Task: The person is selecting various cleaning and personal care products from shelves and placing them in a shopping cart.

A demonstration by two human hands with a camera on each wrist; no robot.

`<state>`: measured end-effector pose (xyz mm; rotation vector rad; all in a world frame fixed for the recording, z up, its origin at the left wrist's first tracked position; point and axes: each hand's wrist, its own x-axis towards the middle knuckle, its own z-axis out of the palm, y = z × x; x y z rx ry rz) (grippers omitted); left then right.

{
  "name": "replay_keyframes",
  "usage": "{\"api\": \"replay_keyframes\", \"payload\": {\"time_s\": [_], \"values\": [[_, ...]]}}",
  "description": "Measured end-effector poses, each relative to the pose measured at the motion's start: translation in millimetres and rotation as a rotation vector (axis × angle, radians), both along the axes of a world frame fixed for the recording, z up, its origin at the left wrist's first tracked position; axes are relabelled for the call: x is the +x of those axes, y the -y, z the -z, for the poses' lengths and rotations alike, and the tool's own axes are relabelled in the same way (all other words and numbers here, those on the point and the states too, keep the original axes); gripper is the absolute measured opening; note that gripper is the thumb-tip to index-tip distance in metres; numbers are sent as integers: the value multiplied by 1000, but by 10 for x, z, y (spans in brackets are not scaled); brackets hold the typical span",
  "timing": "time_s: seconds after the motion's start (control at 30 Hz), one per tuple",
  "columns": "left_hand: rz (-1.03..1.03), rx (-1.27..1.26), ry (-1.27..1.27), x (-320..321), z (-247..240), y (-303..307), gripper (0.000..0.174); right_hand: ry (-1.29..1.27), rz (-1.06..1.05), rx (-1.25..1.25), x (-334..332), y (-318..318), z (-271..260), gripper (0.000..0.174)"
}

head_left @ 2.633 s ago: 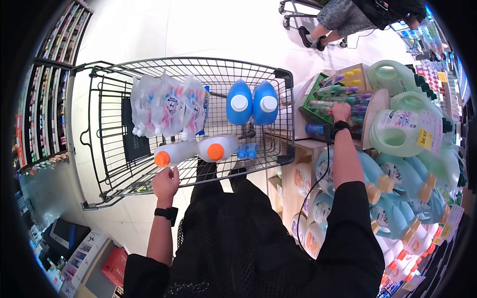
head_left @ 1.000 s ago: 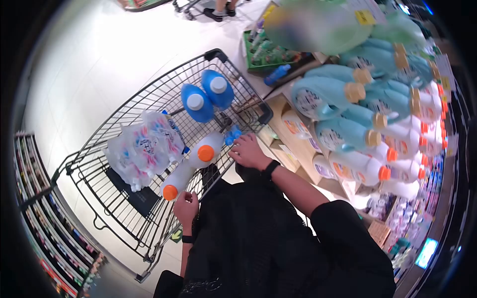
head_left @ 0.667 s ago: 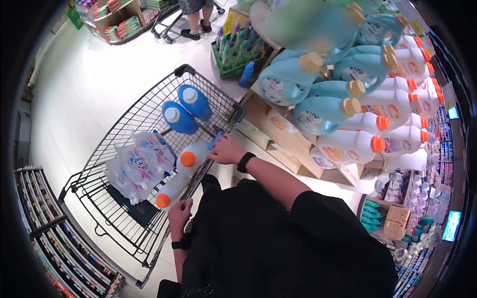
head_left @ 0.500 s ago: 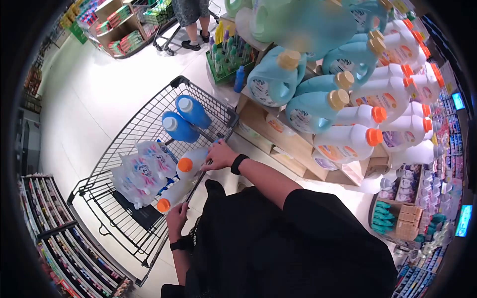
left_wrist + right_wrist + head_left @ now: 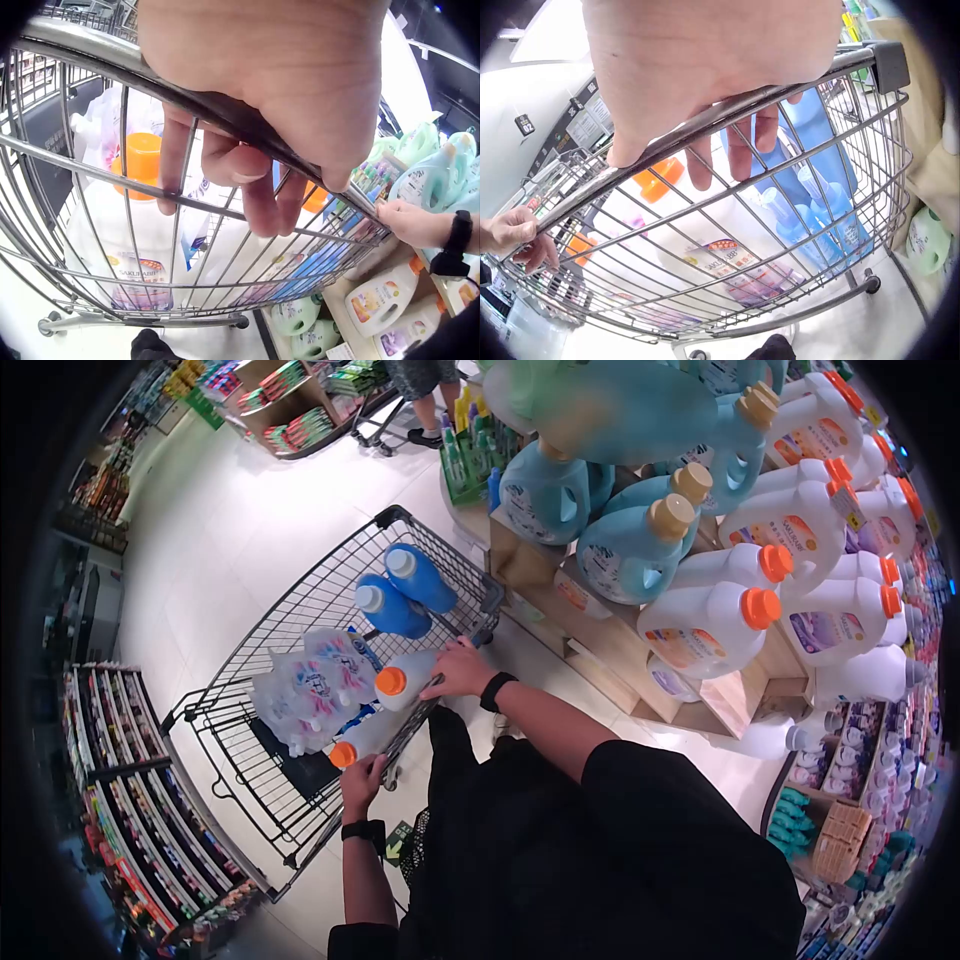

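My left hand [image 5: 361, 785] is curled over the near rail [image 5: 86, 52] of the shopping cart [image 5: 391, 516], fingers reaching inside; my right hand [image 5: 462, 671] grips the same rail closer to the display [image 5: 525, 563], a spacing that probably steadies the cart. Just inside, two orange-capped white jugs [image 5: 412, 672] line the near side, beside small light-blue bottles [image 5: 810, 231]. Beyond, soft pouches [image 5: 318, 690] lean together, likely propping one another, and two large blue bottles [image 5: 430, 585] stand paired towards the far end. Outside, teal jugs [image 5: 612, 550] crowd the display; farther off, a person's legs [image 5: 427, 417] show.
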<state>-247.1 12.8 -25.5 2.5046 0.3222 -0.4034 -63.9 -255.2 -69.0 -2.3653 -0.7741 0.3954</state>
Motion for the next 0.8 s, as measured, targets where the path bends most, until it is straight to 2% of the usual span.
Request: {"api": "replay_keyframes", "payload": {"time_s": [0.03, 0.07, 0.23, 0.4, 0.53, 0.8], "values": [[22, 23, 66, -12, -10, 8, 40, 12, -14, 1, -20, 5, 5, 58], [-2, 32, -4, -34, -28, -8, 40, 11, -19, -12, -44, 13, 17, 59], [-42, -15, 25, -137, -45, 18, 39, 43, -12, -8, -200, 39, -33, 55], [96, 56, 93, -262, 42, -54, 39, 68, 42, -13, -402, 47, -61, 52], [124, 30, 239, -409, 121, -72, 41, 165, 85, -5, -584, 25, -82, 53], [194, 97, 313, -661, 257, -138, 41, 234, 169, -40, -1048, 12, -88, 50]]}}
